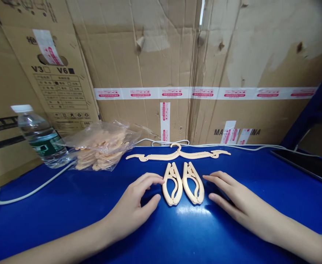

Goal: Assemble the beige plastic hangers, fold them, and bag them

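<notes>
Two folded cream plastic hangers lie side by side on the blue table: a left folded hanger (pixel 179 190) and a right folded hanger (pixel 201 190). My left hand (pixel 135 200) is beside the left one, thumb and fingers apart, with its fingertips at or very near the hanger's edge. On the other side, my right hand (pixel 234 198) rests just right of the right hanger, fingers stretched and apart from it. Neither hand holds anything. Behind the pair lies an unfolded hanger (pixel 161 157), its arms spread wide and its hook pointing to the back.
A clear plastic bag (pixel 103 141) of more cream hangers sits at the back left. Beside it stands a water bottle (pixel 44 141). A white cable (pixel 37 194) runs along the table. A dark flat device (pixel 305 165) lies at the right. Cardboard (pixel 155 58) walls the back.
</notes>
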Motion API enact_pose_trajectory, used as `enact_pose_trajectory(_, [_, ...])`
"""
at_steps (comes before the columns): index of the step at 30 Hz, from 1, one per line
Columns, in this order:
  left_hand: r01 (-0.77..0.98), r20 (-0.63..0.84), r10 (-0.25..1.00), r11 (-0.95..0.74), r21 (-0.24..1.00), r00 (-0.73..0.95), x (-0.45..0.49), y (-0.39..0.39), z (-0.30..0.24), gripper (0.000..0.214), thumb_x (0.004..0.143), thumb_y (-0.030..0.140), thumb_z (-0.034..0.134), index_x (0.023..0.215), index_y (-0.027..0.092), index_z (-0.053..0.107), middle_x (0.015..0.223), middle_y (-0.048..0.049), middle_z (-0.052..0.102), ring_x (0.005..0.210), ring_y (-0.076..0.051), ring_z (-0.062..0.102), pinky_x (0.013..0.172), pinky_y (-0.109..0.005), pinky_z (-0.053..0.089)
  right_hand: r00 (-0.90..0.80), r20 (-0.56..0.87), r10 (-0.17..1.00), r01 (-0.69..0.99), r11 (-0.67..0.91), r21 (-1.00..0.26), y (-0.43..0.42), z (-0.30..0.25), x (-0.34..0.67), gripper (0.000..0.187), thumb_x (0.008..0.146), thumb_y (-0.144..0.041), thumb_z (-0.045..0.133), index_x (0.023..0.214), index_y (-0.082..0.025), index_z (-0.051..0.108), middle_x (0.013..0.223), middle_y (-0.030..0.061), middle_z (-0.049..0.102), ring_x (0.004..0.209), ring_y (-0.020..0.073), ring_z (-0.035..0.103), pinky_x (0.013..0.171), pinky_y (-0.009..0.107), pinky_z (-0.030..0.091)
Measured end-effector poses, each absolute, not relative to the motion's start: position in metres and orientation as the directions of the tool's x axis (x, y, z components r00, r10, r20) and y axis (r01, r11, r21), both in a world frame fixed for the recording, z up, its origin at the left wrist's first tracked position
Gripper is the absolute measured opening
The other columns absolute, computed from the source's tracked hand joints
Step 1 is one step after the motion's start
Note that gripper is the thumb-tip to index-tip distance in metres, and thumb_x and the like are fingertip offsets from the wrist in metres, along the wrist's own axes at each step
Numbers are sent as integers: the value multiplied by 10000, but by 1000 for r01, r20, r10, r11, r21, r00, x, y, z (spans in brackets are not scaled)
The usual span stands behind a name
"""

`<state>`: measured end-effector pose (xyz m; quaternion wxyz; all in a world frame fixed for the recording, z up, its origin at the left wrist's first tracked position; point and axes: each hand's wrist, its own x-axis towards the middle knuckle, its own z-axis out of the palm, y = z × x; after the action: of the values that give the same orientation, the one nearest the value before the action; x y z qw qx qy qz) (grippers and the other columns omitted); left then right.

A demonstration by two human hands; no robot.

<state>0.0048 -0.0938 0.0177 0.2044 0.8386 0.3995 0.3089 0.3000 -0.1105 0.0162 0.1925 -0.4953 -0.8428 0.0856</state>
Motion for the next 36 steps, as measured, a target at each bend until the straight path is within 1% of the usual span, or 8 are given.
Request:
enact_pose_trajectory(3, [546,352,798,-595,589,490,5,-94,18,290,854,151,500,1105,242,613,1203,-50,624,1115,-219,587,893,-332,509,-424,315,849,790,517,-329,-101,14,305,376,1004,-316,330,1315,-197,505,1233,142,547,1101,245,588,948,424,517])
enact_pose_trajectory(8, [539,366,790,-607,584,492,5,-94,18,298,839,143,509,1101,245,606,1209,-49,622,1113,-223,588,881,-338,515,-413,427,804,806,541,-240,-71,9,324,329,969,-258,383,1235,-166,553,1224,152,576,1125,261,589,971,449,502])
enact_pose_trajectory(13, [547,369,793,-604,580,485,5,-96,20,304,842,145,506,1109,250,609,1211,-54,621,1099,-223,594,863,-349,519,-428,397,812,848,513,-136,-34,7,335,354,940,-193,400,1250,-105,548,1277,179,573,1211,287,540,1055,484,422])
enact_pose_trajectory(17, [550,379,792,-607,574,478,5,-97,20,304,844,143,503,1105,249,615,1218,-56,616,1105,-226,584,855,-350,518,-430,402,809,846,516,-133,-15,7,335,372,942,-158,386,1277,-105,539,1295,169,559,1220,267,527,1071,453,397])
enact_pose_trajectory(22, [542,364,798,-596,593,480,3,-96,17,294,837,145,503,1093,239,613,1197,-61,614,1092,-229,574,859,-367,508,-457,401,794,826,546,-138,3,1,338,306,929,-172,416,1149,-135,625,1124,152,618,1060,263,581,965,437,468])
enact_pose_trajectory(25, [536,347,806,-582,612,479,2,-95,14,276,837,151,502,1078,238,606,1200,-61,608,1111,-232,562,923,-405,472,-471,395,789,818,558,-139,10,-2,340,262,913,-176,445,1079,-163,647,1056,141,624,1000,270,582,916,435,482])
enact_pose_trajectory(30, [514,362,803,-586,626,474,1,-95,11,255,841,158,496,1057,239,604,1194,-59,609,1122,-235,557,1027,-467,384,-477,386,789,813,563,-145,10,1,341,218,931,-219,438,996,-185,644,973,119,622,932,260,585,848,399,490])
enact_pose_trajectory(36, [503,373,799,-591,631,472,1,-95,12,248,843,162,495,1051,240,604,1183,-50,615,1112,-229,560,993,-434,409,-464,395,793,815,557,-160,3,7,338,172,917,-242,443,828,-193,582,860,102,621,844,256,590,771,393,491])
